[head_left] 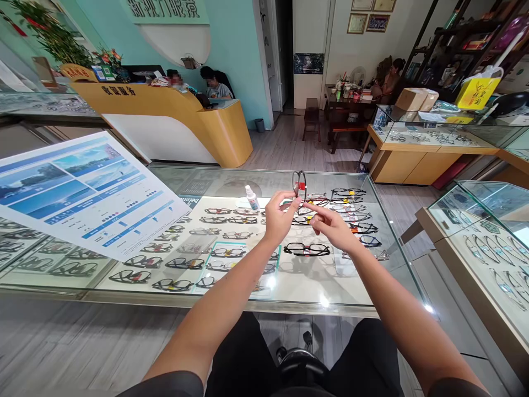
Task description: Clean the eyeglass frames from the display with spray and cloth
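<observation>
My left hand (279,215) pinches a pair of black-framed glasses (299,185) with a red tag, held on end above the glass display counter (384,220). My right hand (332,226) is closed, its fingertips at the lower part of the same glasses, beside the left thumb. A black-framed pair (306,250) lies on the counter top just below my hands. A small white spray bottle (252,198) stands on the glass to the left of my left hand.
Rows of glasses fill the case under the glass. A large printed poster (86,193) lies across the counter's left end. More glass cases stand at the right (479,231). People sit behind the yellow reception desk (215,129) and at a far table.
</observation>
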Demonstrator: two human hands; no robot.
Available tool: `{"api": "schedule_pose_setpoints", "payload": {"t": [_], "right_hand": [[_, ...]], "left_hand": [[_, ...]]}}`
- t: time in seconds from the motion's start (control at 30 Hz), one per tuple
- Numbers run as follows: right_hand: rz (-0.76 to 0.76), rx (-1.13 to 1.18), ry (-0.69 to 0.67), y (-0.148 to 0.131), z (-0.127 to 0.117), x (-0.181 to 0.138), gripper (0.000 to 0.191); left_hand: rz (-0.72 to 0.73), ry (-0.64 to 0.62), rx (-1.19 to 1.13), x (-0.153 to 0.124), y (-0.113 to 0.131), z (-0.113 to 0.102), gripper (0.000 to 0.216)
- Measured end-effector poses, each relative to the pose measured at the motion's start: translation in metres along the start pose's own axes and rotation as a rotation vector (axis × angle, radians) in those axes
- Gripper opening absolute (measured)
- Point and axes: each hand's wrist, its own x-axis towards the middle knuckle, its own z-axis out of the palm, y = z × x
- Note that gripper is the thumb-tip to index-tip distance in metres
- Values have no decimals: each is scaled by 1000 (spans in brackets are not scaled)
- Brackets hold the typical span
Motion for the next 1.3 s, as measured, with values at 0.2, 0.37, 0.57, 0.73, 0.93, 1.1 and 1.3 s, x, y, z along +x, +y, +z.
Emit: {"api": "schedule_pose_setpoints", "payload": {"t": [0.2,0.37,0.57,0.73,0.93,1.1,1.3], "right_hand": [[-4,-11,13,10,1,1,74],[-71,19,253,13,-8,6,79],[-190,69,480,6,-16,6,81],[-234,15,522,5,-17,5,76],[-217,-203,397,14,-10,3,53],[-317,-513,230,18,1,2,42],[-368,-569,242,25,1,3,31]], "left_hand": [[119,-48,123,-5,3,0,23],[141,-78,150,-4,0,-1,25],[156,-143,133,-4,1,-1,24],[72,-176,59,-4,1,0,28],[-42,-177,-87,-5,3,5,27],[-111,-272,-160,-8,7,8,27],[-148,-320,-192,-8,2,9,32]]}}
